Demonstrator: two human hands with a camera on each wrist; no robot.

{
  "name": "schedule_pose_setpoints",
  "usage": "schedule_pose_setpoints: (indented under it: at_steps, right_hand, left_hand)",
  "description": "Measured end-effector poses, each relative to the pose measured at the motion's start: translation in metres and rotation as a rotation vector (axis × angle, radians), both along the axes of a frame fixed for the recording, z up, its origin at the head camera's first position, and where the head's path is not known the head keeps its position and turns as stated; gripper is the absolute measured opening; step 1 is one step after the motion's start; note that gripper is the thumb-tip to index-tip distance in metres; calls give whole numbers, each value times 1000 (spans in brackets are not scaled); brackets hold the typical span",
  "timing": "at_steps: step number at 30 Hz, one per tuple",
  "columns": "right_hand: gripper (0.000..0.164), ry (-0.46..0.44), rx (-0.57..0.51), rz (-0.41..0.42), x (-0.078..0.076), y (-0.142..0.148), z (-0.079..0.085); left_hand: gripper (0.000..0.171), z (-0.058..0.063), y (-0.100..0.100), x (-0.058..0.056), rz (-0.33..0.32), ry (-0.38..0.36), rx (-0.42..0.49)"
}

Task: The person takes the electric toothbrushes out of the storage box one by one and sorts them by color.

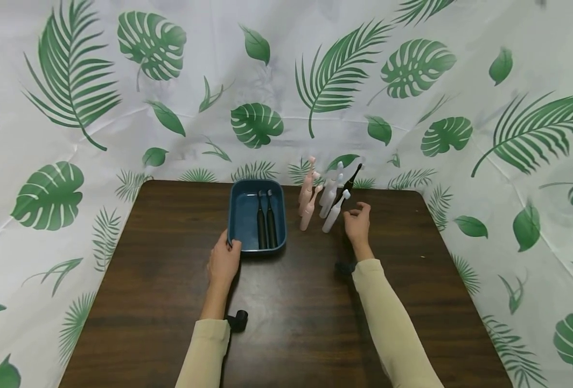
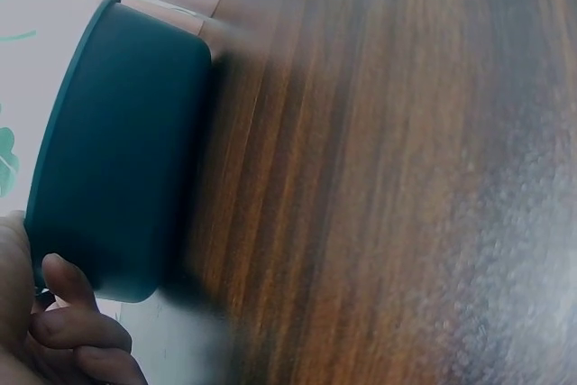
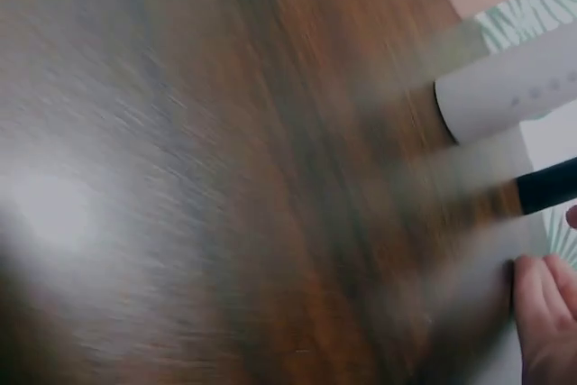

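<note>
My left hand [image 1: 224, 261] grips the near left corner of a dark blue tray [image 1: 233, 215], thumb over the rim and fingers outside. In the tray two black electric toothbrushes [image 1: 262, 221] lie side by side. My right hand [image 1: 357, 222] is just right of the upright toothbrushes, its thumb and fingers parted around an unfilled gap. Closest to it are a white toothbrush [image 1: 334, 214] and, farther back, a black toothbrush [image 1: 350, 182], partly hidden by the white one. In the right wrist view, the black handle [image 3: 548, 187] shows apart from the curved fingers.
Several pink toothbrushes [image 1: 308, 210] stand upright between the tray and the white ones. Behind the brown wooden table [image 1: 296, 323] hangs a white cloth [image 1: 194, 145] with green leaves. Each wrist wears a small black camera mount [image 1: 238, 321].
</note>
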State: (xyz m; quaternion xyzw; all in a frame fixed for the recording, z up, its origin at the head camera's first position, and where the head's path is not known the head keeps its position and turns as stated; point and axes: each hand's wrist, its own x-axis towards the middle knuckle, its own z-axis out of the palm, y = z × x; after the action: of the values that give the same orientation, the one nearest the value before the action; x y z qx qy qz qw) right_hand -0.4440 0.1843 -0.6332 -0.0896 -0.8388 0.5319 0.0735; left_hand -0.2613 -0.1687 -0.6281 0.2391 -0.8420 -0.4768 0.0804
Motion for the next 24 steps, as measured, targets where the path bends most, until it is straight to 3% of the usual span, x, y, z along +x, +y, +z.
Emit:
schedule_pose_setpoints:
  at_steps: [4, 13, 20, 24]
  right_hand:
    - [51, -26, 5, -26, 21, -5, -1]
    - [32, -99, 160, -60, 68, -12, -2]
    - [27, -154, 284, 6, 115, -18, 3]
    - [22, -118, 346, 96, 132, -40, 14]
  left_hand:
    - [53, -2, -1, 4, -2, -12, -4]
    - [50, -5, -3, 6, 8, 9, -2]
    - [52, -2, -2, 3, 0, 17, 8]
    - [55, -1, 1, 3, -11, 14, 17]
